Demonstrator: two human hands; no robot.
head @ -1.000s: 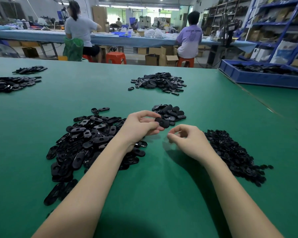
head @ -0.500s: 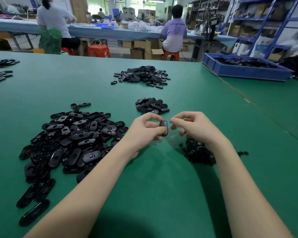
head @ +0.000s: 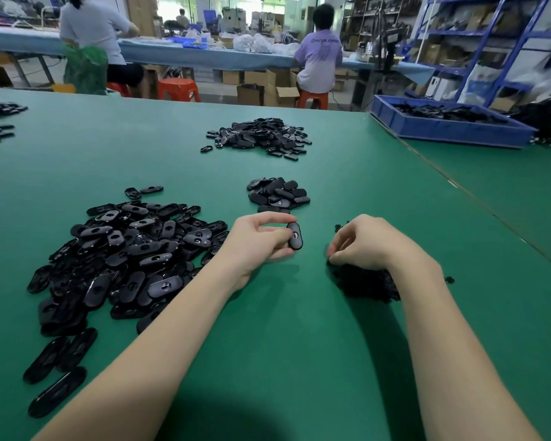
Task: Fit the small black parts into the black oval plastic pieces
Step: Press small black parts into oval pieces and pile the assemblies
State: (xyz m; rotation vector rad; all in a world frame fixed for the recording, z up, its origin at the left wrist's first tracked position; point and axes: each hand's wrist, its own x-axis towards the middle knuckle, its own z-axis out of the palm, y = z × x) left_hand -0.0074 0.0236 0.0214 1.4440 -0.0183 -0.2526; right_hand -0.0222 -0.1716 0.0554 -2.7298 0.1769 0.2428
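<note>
Oval plastic piece [head: 295, 235], glossy and smooth, sits pinched upright in the left hand [head: 258, 241] above the green bench [head: 299, 345]. The right hand [head: 368, 243] has dropped from beside it onto the small black parts [head: 363, 283], fingers [head: 334, 254] curled among them (grip unclear), probably fetching an insert.

Factory assembly floor shown. Long green-covered worktable [head: 347, 313] strewn with heaps of identical black oval plastic pieces [head: 124, 259]. Blue plastic bin [head: 452, 130] of black parts placed at table's far right. Beyond, two seated workers [head: 318, 55] seen from behind on orange stools [head: 178, 89] at blue-covered bench [head: 204, 57]. Cardboard cartons [head: 268, 87] stacked under bench; blue metal shelving [head: 497, 36] loaded with boxes at right.
</note>
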